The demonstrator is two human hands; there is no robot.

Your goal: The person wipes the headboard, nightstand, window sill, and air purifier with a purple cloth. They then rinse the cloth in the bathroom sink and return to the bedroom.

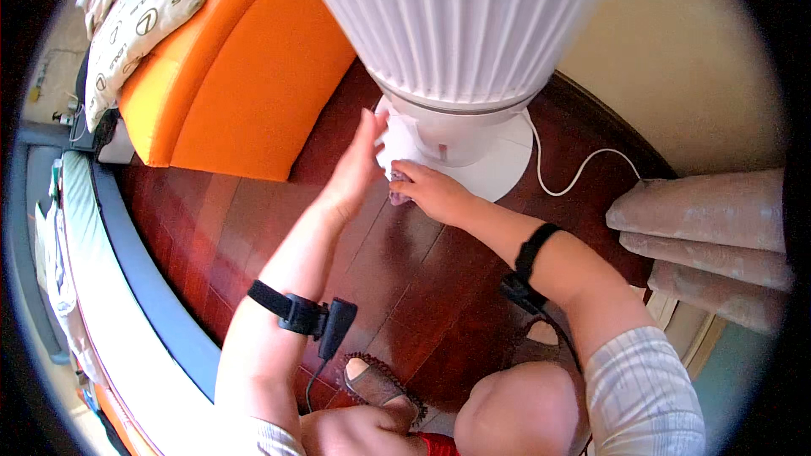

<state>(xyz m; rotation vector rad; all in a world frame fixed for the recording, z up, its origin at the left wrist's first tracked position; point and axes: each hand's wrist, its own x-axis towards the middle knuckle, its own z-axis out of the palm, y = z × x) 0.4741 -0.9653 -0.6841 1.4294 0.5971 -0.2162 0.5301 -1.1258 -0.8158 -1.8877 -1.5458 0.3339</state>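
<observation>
A tall white slatted appliance (456,25), like a tower fan or heater, stands before me on a round white base (498,171). At the left side of this base my left hand (363,156) is raised with its fingers stretched out. A pale white patch (401,133) lies right beside those fingers; whether it is a cloth or part of the appliance I cannot tell. My right hand (429,192) is closed on a small crumpled purple cloth (397,189) at the base's near left edge. Part of the cloth is hidden by my fingers.
Left of the appliance is an orange padded sofa or chair (245,76) with a printed pillow (152,25). A bed (110,245) runs along the left. A white cord (583,171) trails right over the dark wood floor (338,262) toward grey-pink curtains (701,219). My slippered foot (380,384) is below.
</observation>
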